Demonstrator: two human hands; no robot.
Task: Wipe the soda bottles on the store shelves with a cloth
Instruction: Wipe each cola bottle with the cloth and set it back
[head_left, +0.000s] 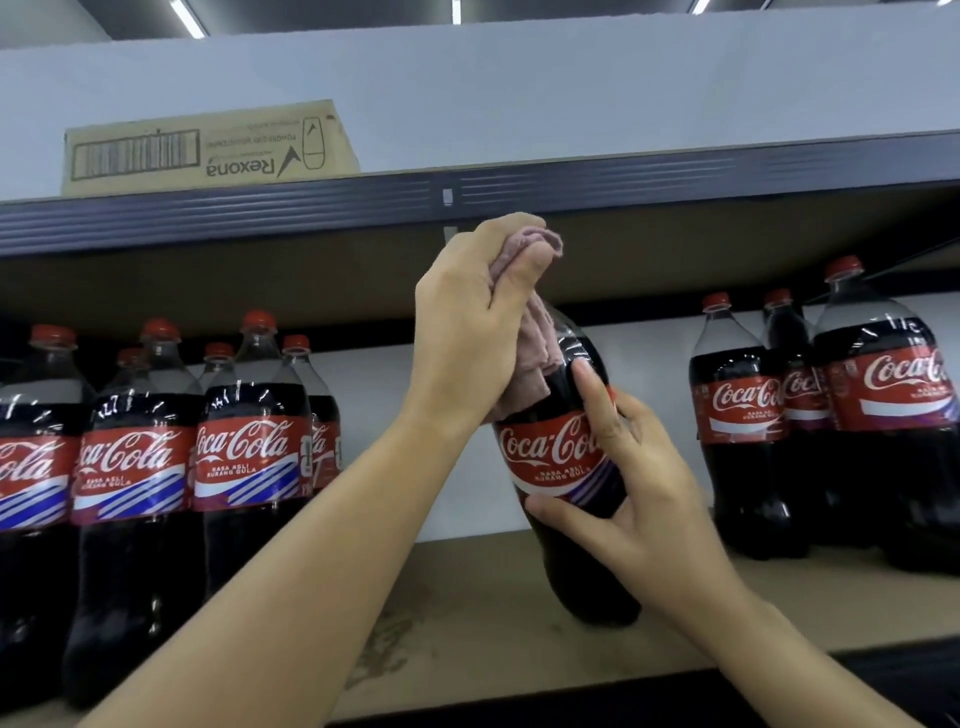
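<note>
At frame centre, the right hand (618, 488) clasped the full, heavy-looking, slick dark plastic cola bottle (566, 467) at its red label, tilted on the brown shelf (467, 613). The left hand (467, 332) clenched a soft pink cloth (530, 358) over its neck.

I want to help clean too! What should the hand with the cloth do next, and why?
Probably slide the cloth down to the red label. The left hand grips it bunched over the bottle top and neck, so the lower part looks unwiped. The right hand holds the bottle tilted.
</note>
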